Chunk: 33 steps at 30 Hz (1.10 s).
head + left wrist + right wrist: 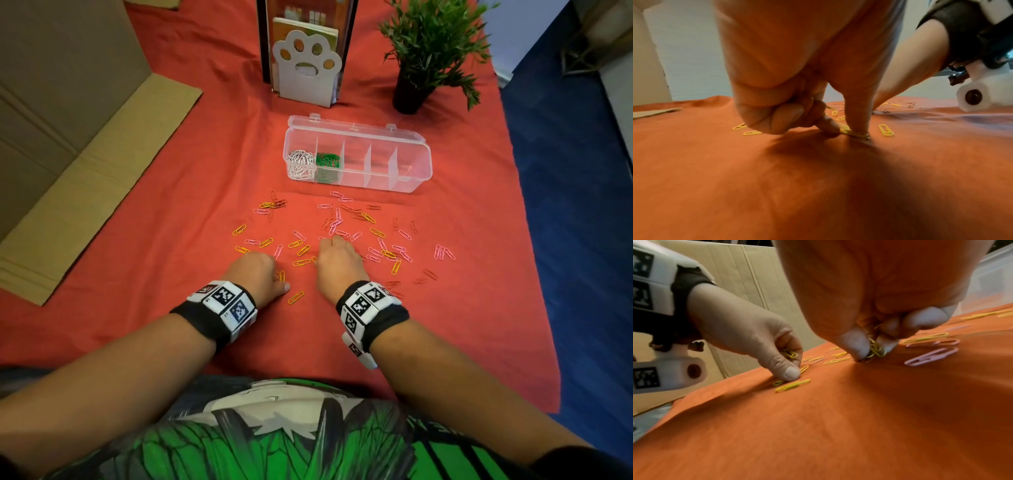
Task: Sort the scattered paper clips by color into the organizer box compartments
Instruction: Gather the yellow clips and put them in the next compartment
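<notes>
The clear organizer box [412,178] lies open on the red cloth, with white clips [300,164] in its leftmost compartment and green clips [329,165] in the one beside it. Yellow clips [296,297], pink clips [443,253] and red clips [424,277] lie scattered in front of it. My left hand [281,279] is down on the cloth; its thumb and forefinger pinch a yellow clip [856,134], and more yellow clips [791,353] sit in its curled fingers. My right hand [873,350] pinches a small bunch of yellow clips [877,348] against the cloth.
A large cardboard box [68,137] stands at the left with its flap on the cloth. A white paw-shaped holder [306,68] and a potted plant [421,51] stand behind the organizer. The cloth ends at the right over blue floor [575,222].
</notes>
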Motion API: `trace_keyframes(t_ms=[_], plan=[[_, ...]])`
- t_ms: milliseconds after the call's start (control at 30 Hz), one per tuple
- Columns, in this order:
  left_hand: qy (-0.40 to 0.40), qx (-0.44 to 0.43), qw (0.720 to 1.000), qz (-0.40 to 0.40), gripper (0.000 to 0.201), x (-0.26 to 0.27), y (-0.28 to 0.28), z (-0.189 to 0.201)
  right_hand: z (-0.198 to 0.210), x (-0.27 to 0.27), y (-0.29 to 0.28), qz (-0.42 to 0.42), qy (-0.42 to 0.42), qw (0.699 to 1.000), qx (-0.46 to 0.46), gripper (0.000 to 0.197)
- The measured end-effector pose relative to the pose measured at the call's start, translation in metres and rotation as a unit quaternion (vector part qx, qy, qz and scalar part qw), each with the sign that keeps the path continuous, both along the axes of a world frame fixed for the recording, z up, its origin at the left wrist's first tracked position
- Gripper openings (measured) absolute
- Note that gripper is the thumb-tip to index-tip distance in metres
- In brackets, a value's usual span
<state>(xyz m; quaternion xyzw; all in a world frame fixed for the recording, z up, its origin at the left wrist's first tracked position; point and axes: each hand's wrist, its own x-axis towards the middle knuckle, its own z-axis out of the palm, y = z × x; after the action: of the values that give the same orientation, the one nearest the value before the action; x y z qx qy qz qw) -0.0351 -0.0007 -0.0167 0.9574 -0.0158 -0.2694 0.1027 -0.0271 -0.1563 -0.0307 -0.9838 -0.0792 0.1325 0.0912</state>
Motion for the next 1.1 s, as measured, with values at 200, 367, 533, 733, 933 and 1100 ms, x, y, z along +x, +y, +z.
trace_keyframes(t_ms=[200, 367, 533, 733, 933, 1100], plan=[[0.026, 0.007, 0.999, -0.041, 0.036, 0.006, -0.006, -0.001, 0.007, 0.019, -0.021, -0.078, 0.097, 0.990, 0.059, 0.024], [0.043, -0.002, 0.998, -0.048, 0.034, 0.006, -0.003, -0.001, 0.015, 0.028, -0.045, -0.242, 0.157, 0.899, 0.329, 0.023], [0.106, -0.224, 0.962, 0.114, 0.027, 0.012, -0.005, 0.011, 0.022, 0.023, -0.049, -0.326, 0.253, 0.682, 0.604, 0.029], [0.259, -0.666, 0.615, 0.334, 0.017, 0.016, 0.004, 0.032, 0.028, 0.021, -0.034, -0.320, 0.285, 0.666, 0.611, 0.019], [0.227, -0.654, 0.551, 0.466, 0.031, 0.030, 0.012, 0.033, 0.015, 0.027, -0.008, -0.049, 0.108, 0.965, 0.234, 0.016], [0.125, -0.507, 0.693, 0.497, 0.032, 0.035, 0.016, 0.019, 0.002, 0.024, 0.008, 0.071, 0.050, 0.992, 0.092, 0.036]])
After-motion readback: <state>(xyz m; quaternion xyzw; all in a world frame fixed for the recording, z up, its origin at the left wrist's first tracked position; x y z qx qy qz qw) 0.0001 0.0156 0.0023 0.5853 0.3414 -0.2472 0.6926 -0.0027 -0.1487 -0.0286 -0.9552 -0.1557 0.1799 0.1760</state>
